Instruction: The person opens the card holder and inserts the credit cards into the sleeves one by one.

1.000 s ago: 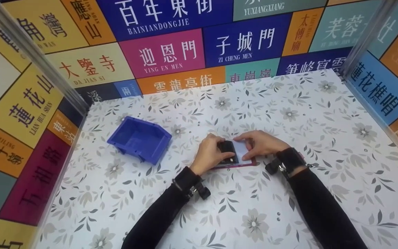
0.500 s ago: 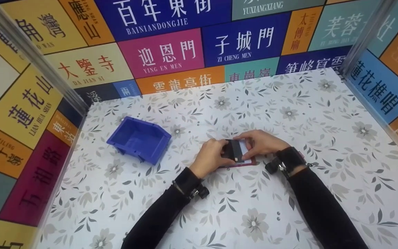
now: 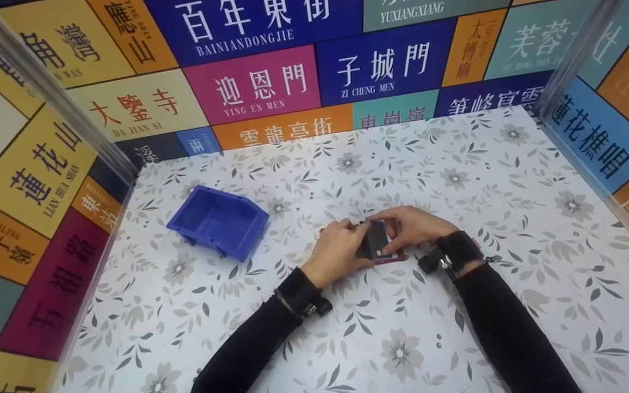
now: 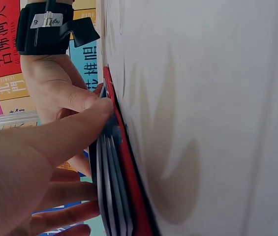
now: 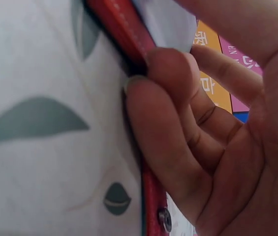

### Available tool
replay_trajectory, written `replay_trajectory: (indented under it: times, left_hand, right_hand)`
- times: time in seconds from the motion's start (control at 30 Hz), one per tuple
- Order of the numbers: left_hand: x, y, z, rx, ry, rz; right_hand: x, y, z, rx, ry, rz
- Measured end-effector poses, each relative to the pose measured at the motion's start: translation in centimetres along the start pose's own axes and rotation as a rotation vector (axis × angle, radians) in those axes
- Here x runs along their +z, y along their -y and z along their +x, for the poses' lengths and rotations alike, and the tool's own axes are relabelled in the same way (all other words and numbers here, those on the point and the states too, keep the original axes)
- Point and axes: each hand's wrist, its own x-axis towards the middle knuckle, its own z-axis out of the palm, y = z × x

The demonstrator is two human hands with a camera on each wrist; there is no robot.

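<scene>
A small red card holder [image 5: 153, 191] with a stitched edge and a snap lies on the table, several thin sleeves [image 4: 111, 191] stacked inside its cover. Over its pages is a dark card [image 3: 375, 240] with a small pale patch at one corner. My left hand [image 3: 338, 248] holds the card at its left side, thumb along the near edge and fingers at the far side. From the right, my right hand [image 3: 415, 226] grips the holder at its right end, thumb and fingertips at the red edge. The hands hide much of the holder.
A blue plastic bin [image 3: 219, 221] stands to the left on the flower-patterned tabletop [image 3: 314, 338]. Colourful printed wall panels [image 3: 265, 79] enclose the back and both sides.
The dark card has moved right across the pale page, covering most of it. My left hand has shifted slightly right with it, its thumb lower. My right hand stays nearly still.
</scene>
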Motion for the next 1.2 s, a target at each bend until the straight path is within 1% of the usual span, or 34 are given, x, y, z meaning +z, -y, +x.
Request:
replay_trajectory:
  times: [0.07, 0.13, 0.2, 0.23, 0.3, 0.37, 0.47, 0.53, 0.6, 0.67, 0.77, 0.87, 0.97, 1.03, 1.13, 1.2]
  left_hand:
    - [0.0, -0.1, 0.0, -0.004, 0.012, 0.009]
    - [0.0, -0.1, 0.0, -0.015, 0.015, -0.005]
    - [-0.1, 0.0, -0.1, -0.027, 0.013, -0.045]
    - [-0.1, 0.0, -0.1, -0.04, 0.016, -0.08]
    - [-0.2, 0.3, -0.1, -0.077, 0.026, -0.189]
    - [-0.2, 0.5, -0.1, -0.127, 0.032, -0.331]
    - [-0.1, 0.8, 0.3, -0.241, 0.006, -0.598]
    - [0.2, 0.8, 0.6, -0.32, -0.027, -0.743]
    - [0.6, 0.7, 0.9, -0.398, -0.061, -0.832]
    - [1.0, 0.6, 1.0, -0.467, -0.08, -0.883]
    - [1.0, 0.7, 1.0, -0.529, -0.076, -0.93]
    - [0.5, 1.4, 0.8, -0.547, -0.04, -0.978]
    - [-0.3, 2.4, 0.5, -0.536, 0.006, -0.986]
    - [-0.8, 3.1, 0.3, -0.529, 0.024, -1.007]
    - [-1.5, 4.0, 0.1, -0.535, 0.029, -1.106]
    - [-1.8, 4.5, 0.0, -0.551, 0.01, -1.185]
  right_hand:
    - [0.0, 0.0, 0.0, -0.005, 0.002, 0.0]
    - [0.0, 0.0, 0.0, -0.009, 0.003, 0.001]
    - [0.0, 0.0, 0.0, -0.01, 0.006, 0.008]
    - [0.0, 0.1, 0.0, -0.01, 0.01, 0.013]
    - [0.0, 0.1, 0.0, -0.009, 0.013, 0.018]
    - [0.0, 0.1, 0.1, -0.007, 0.013, 0.016]
    - [0.0, 0.1, 0.1, 0.002, 0.004, 0.002]
    - [0.0, 0.1, 0.1, 0.011, -0.002, -0.003]
    - [0.0, 0.1, 0.2, 0.016, -0.002, -0.007]
    - [0.0, 0.0, 0.2, 0.013, 0.0, -0.005]
    - [0.2, -0.1, 0.3, 0.007, -0.008, -0.012]
    - [0.3, 0.0, 0.2, 0.006, -0.026, -0.033]
    - [0.4, 0.1, 0.2, 0.002, -0.035, -0.056]
    - [0.4, 0.2, 0.3, -0.002, -0.037, -0.06]
    - [0.4, 0.1, 0.3, 0.008, -0.037, -0.07]
    - [0.4, 0.1, 0.3, 0.016, -0.033, -0.07]
